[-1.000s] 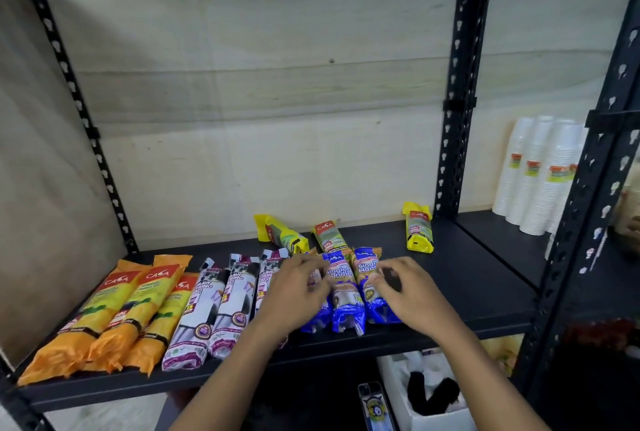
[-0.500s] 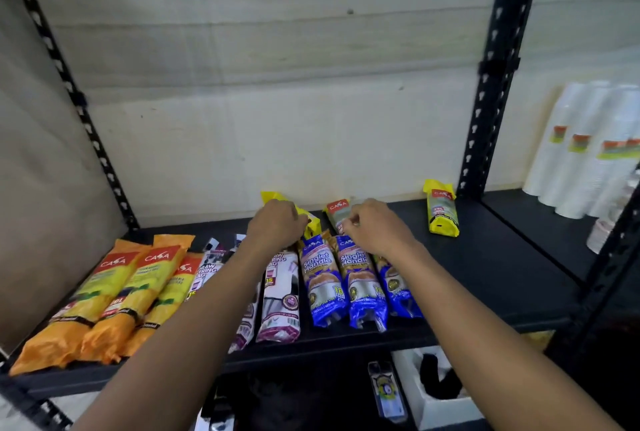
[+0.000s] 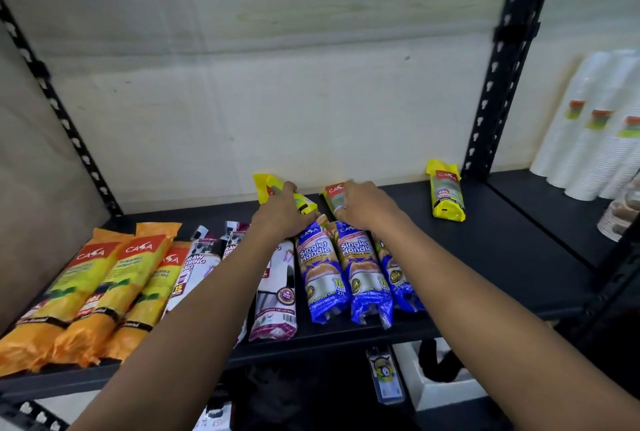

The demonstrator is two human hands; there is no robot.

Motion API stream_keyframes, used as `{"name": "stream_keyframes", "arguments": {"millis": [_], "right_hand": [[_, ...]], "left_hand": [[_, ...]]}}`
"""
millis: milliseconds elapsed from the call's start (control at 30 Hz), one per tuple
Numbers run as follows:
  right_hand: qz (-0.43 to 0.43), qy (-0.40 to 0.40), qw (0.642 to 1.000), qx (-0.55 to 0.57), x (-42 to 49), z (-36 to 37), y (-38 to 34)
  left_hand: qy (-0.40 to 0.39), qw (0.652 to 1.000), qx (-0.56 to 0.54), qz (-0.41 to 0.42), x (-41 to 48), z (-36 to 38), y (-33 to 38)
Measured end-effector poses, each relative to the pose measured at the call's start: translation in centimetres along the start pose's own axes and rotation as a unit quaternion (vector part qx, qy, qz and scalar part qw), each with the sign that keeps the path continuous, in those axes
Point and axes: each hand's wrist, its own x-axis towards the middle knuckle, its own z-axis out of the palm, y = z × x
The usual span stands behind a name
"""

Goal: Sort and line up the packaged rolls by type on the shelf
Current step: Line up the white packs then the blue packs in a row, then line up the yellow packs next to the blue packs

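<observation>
On the black shelf point(image 3: 502, 250) lie three long orange-yellow rolls point(image 3: 104, 288) at the left, white drawstring-bag rolls point(image 3: 273, 295) in the middle and three blue Singlet Handle rolls point(image 3: 346, 274) to their right. Behind these, at the back, my left hand point(image 3: 282, 210) closes over a small yellow roll point(image 3: 268, 186). My right hand point(image 3: 363, 203) closes over a second small roll with a red label point(image 3: 334, 193). A third small yellow roll point(image 3: 446, 193) lies alone at the back right.
Black perforated uprights point(image 3: 505, 60) frame the bay, with a pale board wall behind. Stacks of white cups point(image 3: 588, 143) stand on the neighbouring shelf at the right. A white box point(image 3: 446, 389) and small items sit below the shelf.
Both hands left the blue rolls at the shelf front and reached to the back, settling on the two small yellow rolls. The camera moved closer.
</observation>
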Motion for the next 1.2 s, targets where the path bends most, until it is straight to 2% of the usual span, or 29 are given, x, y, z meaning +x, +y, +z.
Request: {"name": "stream_keyframes", "arguments": {"millis": [267,533,667,800,1067,1200], "right_hand": [[0.025,0.004,0.999,0.021,0.0,-0.2,-0.5],[-0.009,0.068,0.987,0.144,-0.4,-1.0,-1.0],[-0.011,0.107,0.976,0.190,-0.5,-1.9,-1.5],[-0.023,0.147,0.960,0.239,-1.3,-3.5,-1.7],[-0.002,0.176,0.949,0.262,-5.4,-6.8,0.9],[0.018,0.181,0.944,0.275,-8.6,-7.5,3.0]], "left_hand": [[0.040,0.999,-0.004,0.004,0.1,0.1,-0.7],[0.089,0.992,-0.086,0.012,-0.6,-1.2,-0.9],[0.136,0.984,-0.104,0.051,-1.5,-2.3,-0.8],[0.162,0.969,-0.169,0.082,-3.0,-3.7,-0.1],[0.179,0.951,-0.203,0.146,-7.4,-4.5,4.0],[0.157,0.951,-0.205,0.171,-10.3,-4.3,7.0]]}}
